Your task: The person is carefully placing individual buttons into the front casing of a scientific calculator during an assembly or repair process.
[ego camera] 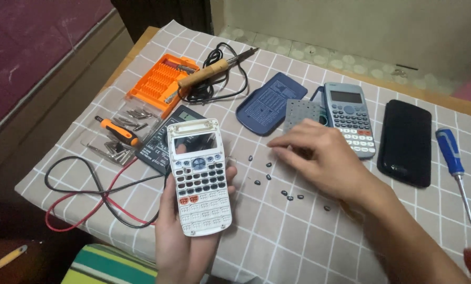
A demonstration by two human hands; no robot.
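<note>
My left hand [180, 231] holds up a white calculator front shell [199, 176] with an empty display window and several dark keys fitted in its upper rows. My right hand [319, 158] hovers low over the checked cloth, fingers curled and pointing left, near several small black rubber keys [269, 177] scattered on the cloth. Whether its fingertips pinch a key is hidden. A grey key membrane [300, 113] lies just beyond the right hand.
On the table lie an orange bit set [160, 81], a soldering iron [214, 71], a multimeter [159, 142] with red and black leads, a small orange screwdriver [118, 131], a blue calculator cover [269, 102], a complete calculator [351, 118], a black case [406, 142], a blue screwdriver [453, 168].
</note>
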